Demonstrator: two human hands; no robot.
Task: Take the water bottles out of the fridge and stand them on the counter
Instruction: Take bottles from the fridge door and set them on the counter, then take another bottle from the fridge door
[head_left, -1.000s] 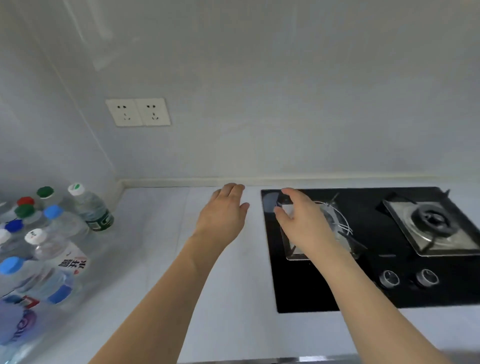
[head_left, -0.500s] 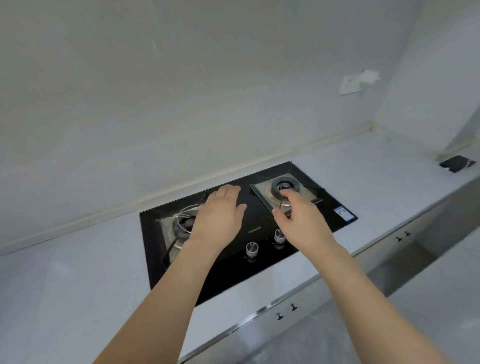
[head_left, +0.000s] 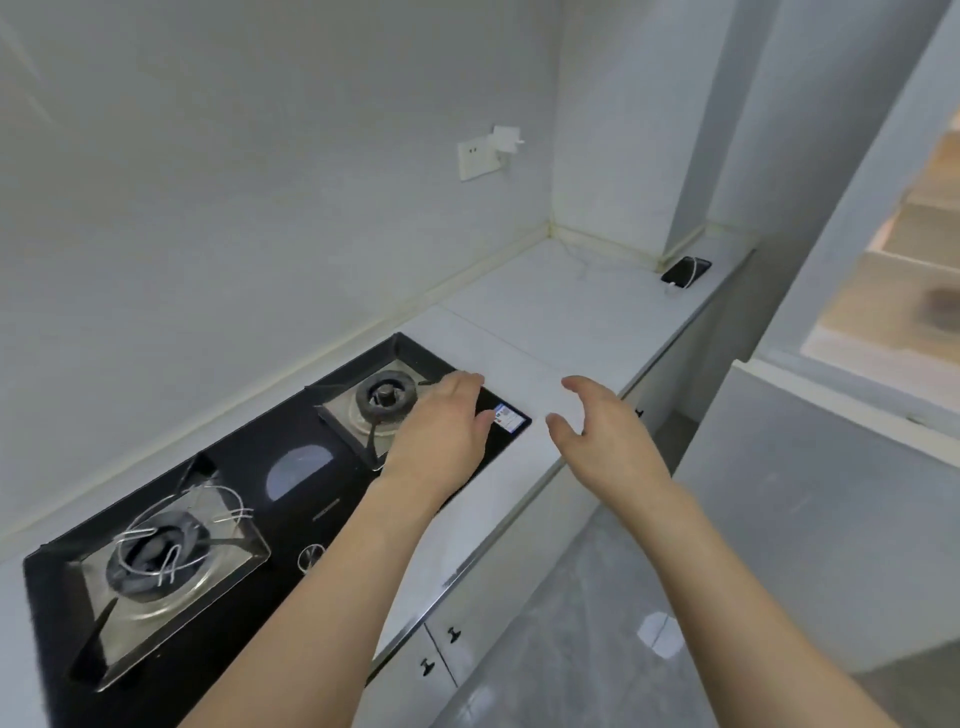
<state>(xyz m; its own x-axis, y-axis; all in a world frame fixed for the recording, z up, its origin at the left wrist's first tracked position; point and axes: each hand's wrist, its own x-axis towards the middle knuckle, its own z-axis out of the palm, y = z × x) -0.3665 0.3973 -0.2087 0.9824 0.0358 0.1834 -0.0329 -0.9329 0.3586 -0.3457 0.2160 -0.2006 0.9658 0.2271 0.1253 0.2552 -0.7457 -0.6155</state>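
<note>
White stone desk (head_left: 566, 317) carries one black two-burner gas hob (head_left: 291, 478) and one dark phone (head_left: 685, 270) in the far corner. Left hand (head_left: 441, 431) and right hand (head_left: 608, 436) hover relaxed, grasping nothing. No water bottles or fridge show.

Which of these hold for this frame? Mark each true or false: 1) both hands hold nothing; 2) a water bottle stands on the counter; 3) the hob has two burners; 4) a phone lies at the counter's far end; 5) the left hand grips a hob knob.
1) True: the left hand and right hand hold nothing, fingers loosely spread.
2) False: no bottle is in view on the counter.
3) True: the hob has two burners.
4) True: the phone lies there with a cable attached.
5) False: the left hand hovers above the hob's right edge, gripping nothing.
</note>
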